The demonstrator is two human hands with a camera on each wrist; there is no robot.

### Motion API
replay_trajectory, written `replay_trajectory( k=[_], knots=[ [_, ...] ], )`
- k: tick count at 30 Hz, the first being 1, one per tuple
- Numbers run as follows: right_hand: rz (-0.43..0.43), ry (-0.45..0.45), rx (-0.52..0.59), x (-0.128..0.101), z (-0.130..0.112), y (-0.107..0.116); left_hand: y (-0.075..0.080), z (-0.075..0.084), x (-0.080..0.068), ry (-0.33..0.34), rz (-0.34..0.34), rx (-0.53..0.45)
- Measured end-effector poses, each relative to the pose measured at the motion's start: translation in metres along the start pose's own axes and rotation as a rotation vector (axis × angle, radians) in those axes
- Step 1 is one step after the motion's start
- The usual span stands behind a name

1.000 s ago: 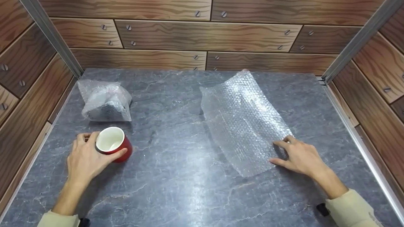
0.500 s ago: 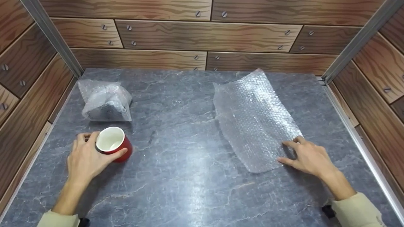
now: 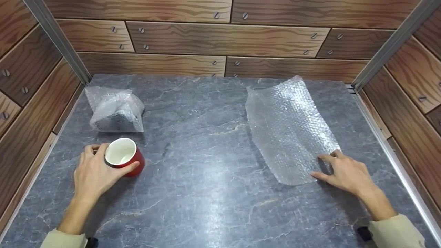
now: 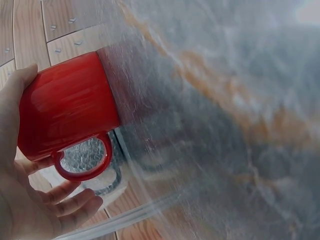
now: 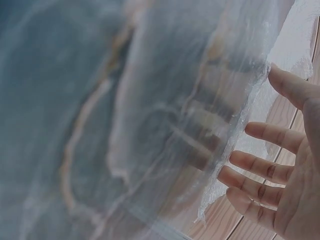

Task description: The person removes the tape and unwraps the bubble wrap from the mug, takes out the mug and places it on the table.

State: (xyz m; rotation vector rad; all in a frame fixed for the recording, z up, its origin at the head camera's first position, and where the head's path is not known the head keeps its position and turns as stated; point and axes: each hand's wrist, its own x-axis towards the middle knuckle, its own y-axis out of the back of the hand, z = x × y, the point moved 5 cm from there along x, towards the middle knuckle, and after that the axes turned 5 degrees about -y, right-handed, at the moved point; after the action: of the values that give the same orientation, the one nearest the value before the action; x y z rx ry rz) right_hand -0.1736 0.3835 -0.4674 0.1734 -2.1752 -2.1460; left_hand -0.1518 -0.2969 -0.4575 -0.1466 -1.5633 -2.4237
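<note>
Head view, bubble-wrap sheet (image 3: 289, 131) farther right, mug (image 3: 125, 157) unmoved

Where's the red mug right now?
In the head view, the red mug is at the left of the table, in the left grip, just in front of the bubble-wrap bundle.

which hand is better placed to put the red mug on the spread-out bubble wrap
Probably the left hand: it grips the red mug. The right hand is well away from the mug, touching the near right edge of the bubble wrap, so it seems better placed to steady that.
</note>
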Motion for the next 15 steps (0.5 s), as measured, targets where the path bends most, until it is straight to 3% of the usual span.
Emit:
replay_trajectory(
  k=[15],
  knots=[
    [-0.026, -0.046, 0.025, -0.006, 0.016, 0.0, 0.001, 0.0, 0.0, -0.007, 0.023, -0.008]
  ],
)
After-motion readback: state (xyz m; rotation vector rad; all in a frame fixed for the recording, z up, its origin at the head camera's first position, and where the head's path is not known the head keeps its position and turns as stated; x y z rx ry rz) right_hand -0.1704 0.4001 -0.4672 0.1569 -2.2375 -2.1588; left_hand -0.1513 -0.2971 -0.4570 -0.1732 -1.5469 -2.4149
